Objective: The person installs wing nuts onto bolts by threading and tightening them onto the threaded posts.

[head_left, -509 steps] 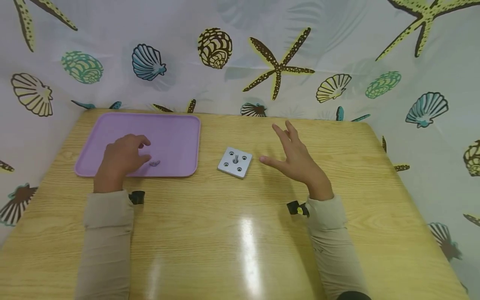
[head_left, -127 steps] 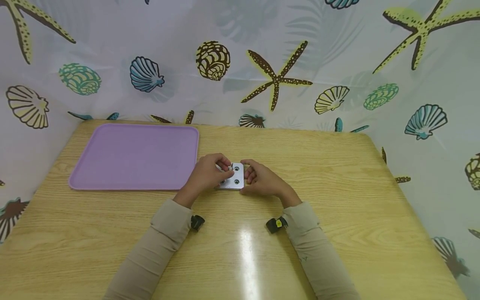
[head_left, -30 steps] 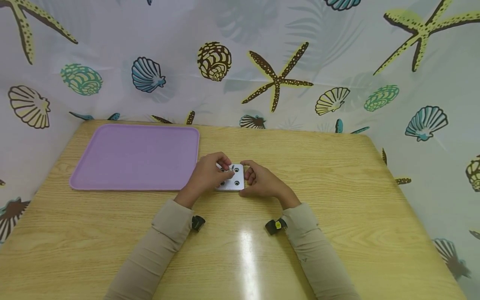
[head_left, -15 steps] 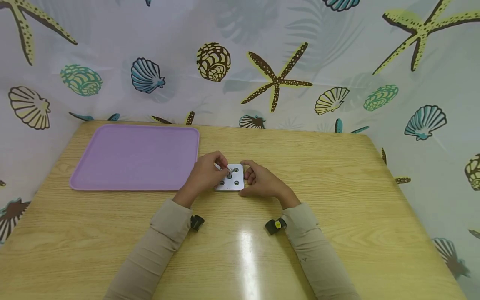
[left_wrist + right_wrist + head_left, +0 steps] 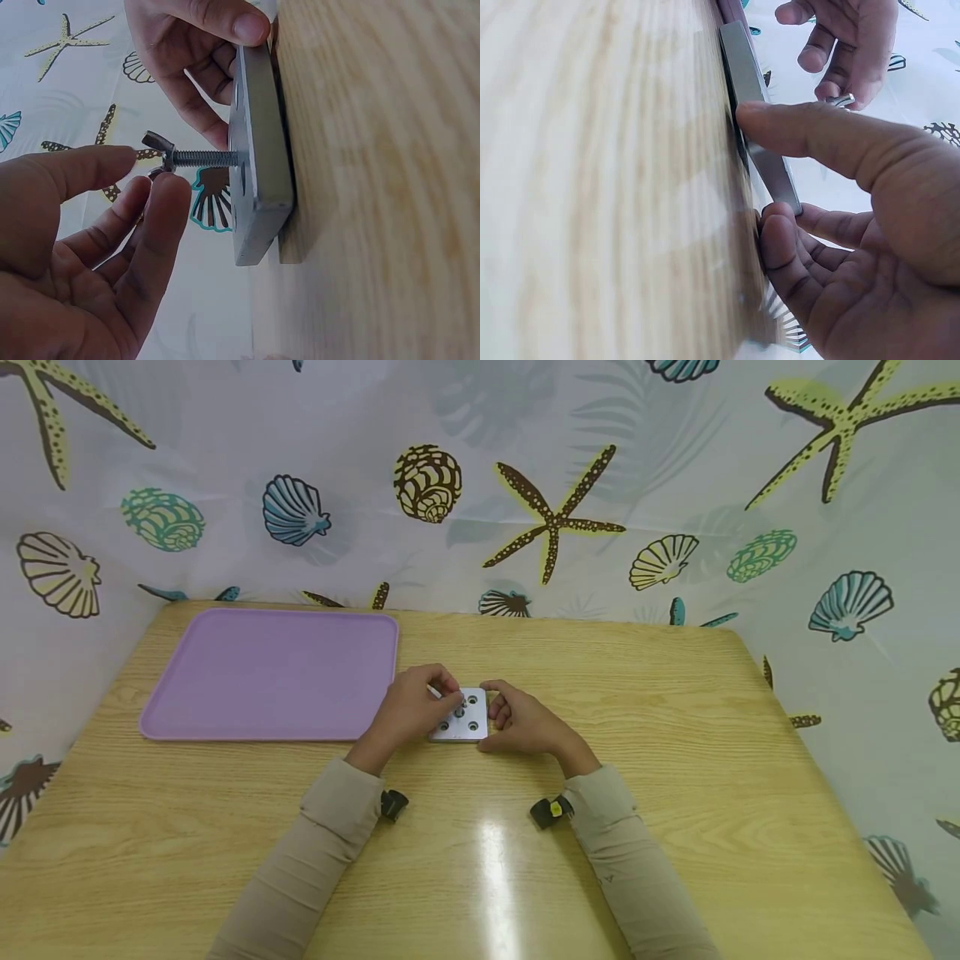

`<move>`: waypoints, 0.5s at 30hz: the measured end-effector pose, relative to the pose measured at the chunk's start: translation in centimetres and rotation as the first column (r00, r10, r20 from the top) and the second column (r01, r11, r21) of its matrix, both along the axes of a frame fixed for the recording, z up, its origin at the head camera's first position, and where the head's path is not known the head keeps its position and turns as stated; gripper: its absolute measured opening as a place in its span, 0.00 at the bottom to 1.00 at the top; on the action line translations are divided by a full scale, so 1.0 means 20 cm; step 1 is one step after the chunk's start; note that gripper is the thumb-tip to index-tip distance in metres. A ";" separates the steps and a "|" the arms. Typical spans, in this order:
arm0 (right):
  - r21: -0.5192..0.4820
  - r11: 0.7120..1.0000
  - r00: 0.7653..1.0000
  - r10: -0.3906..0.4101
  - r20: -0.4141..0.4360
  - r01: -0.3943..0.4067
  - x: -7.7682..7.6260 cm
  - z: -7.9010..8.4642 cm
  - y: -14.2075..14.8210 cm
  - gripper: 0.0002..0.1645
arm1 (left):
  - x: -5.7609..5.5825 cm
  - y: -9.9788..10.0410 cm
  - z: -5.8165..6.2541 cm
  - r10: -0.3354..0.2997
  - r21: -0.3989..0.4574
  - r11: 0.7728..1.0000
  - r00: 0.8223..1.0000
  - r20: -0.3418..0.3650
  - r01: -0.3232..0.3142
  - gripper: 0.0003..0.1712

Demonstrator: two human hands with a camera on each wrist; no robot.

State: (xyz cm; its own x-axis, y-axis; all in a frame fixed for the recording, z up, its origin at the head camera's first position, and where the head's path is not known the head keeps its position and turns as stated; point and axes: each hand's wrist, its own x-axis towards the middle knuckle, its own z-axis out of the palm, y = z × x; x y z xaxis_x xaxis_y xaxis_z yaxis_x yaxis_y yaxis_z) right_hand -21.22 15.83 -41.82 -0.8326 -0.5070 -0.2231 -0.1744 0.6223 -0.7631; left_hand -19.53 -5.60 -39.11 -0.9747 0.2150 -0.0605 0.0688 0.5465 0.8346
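Note:
A square silver metal plate (image 5: 480, 713) with several holes lies on the table, a threaded bolt (image 5: 206, 158) standing up from its middle. On the bolt's free end sits a wing nut (image 5: 166, 156), well away from the plate's face. My left hand (image 5: 412, 707) has thumb and fingers around that wing nut; in the left wrist view one digit touches it while another stands slightly off. My right hand (image 5: 527, 722) grips the plate from the right, thumb on the near edge and fingers at the far edge. The plate's left part is partly hidden by the left hand.
A shallow purple tray (image 5: 270, 672) lies to the left, its right rim close to my left hand. The wooden table (image 5: 675, 735) extends all round. A shell-patterned cloth (image 5: 345, 427) hangs behind and at the sides.
Earlier, my left hand was over the tray, where a small metal piece lay; now it is at the bolt. The plate has turned squarer, with my right hand on it. Lately only the left fingers shift.

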 end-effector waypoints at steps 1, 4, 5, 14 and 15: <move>0.001 1.000 1.000 0.000 0.001 0.000 0.00 0.00 0.00 0.52 | 0.00 0.00 0.00 -0.003 0.002 1.000 1.000 0.001 0.003 0.08; 0.004 1.000 1.000 0.006 0.000 -0.006 0.00 0.00 0.00 0.52 | 0.00 0.00 -0.01 -0.006 0.000 1.000 1.000 0.001 0.006 0.13; 0.006 1.000 1.000 0.008 0.000 -0.008 0.00 0.00 0.00 0.52 | 0.00 0.00 -0.01 -0.005 -0.003 1.000 1.000 0.001 0.005 0.14; 0.009 1.000 1.000 0.019 -0.002 -0.019 0.00 0.00 0.00 0.52 | -0.01 0.00 -0.02 -0.036 0.027 0.999 0.999 0.037 0.035 0.18; 0.009 1.000 1.000 0.020 -0.004 -0.020 -0.01 -0.01 0.00 0.52 | -0.01 -0.01 -0.02 -0.042 0.032 0.999 0.998 0.041 0.040 0.18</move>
State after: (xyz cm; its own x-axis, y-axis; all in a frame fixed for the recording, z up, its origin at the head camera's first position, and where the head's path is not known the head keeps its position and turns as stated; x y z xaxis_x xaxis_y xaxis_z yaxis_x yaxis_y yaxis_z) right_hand -21.33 15.86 -41.93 -0.8229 -0.5219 -0.2245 -0.1898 0.6251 -0.7571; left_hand -19.77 -5.71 -39.55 -0.9619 0.2570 -0.0932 0.0556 0.5178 0.8537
